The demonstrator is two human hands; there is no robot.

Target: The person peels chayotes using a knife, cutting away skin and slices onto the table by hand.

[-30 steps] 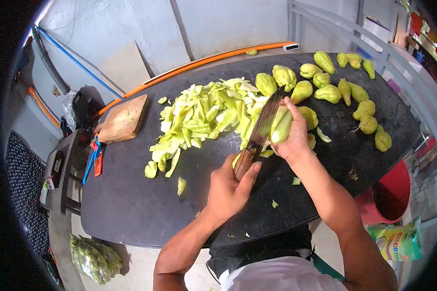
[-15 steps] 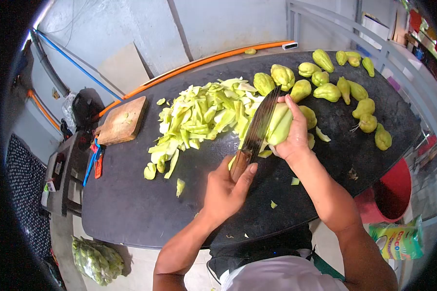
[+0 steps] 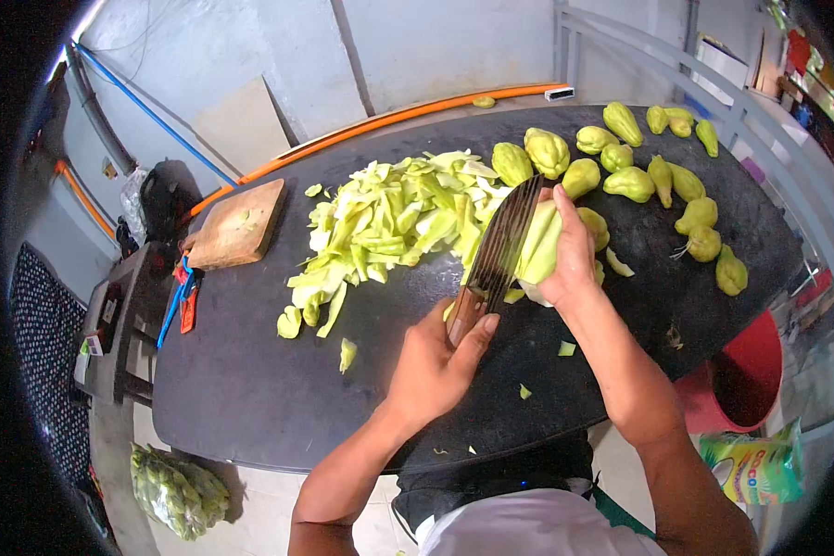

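My left hand [image 3: 440, 366] is wrapped round the wooden handle of a large knife [image 3: 505, 236], its dark, broad blade pointing up and away. The blade stands close beside a pale green chayote [image 3: 539, 246], and whether they touch is unclear. My right hand [image 3: 570, 255] holds this chayote from its right side, thumb and fingers round it. Just left of the blade, a big heap of cut green pieces [image 3: 389, 218] covers part of the dark table [image 3: 250, 380]. Several whole chayotes [image 3: 630, 183] lie beyond and to the right of my right hand.
A wooden board [image 3: 236, 222] rests at the table's left end, near an orange-handled tool [image 3: 188, 308]. On the floor are a filled plastic bag [image 3: 178, 491] at left, and a red bin [image 3: 746, 371] and green packet [image 3: 755, 463] at right. A metal railing [image 3: 760, 111] runs along the right.
The knife blade has turned so more of its flat side shows, and its tip has shifted slightly. The chayote has tilted a little in my right hand. The whole view has shifted slightly.
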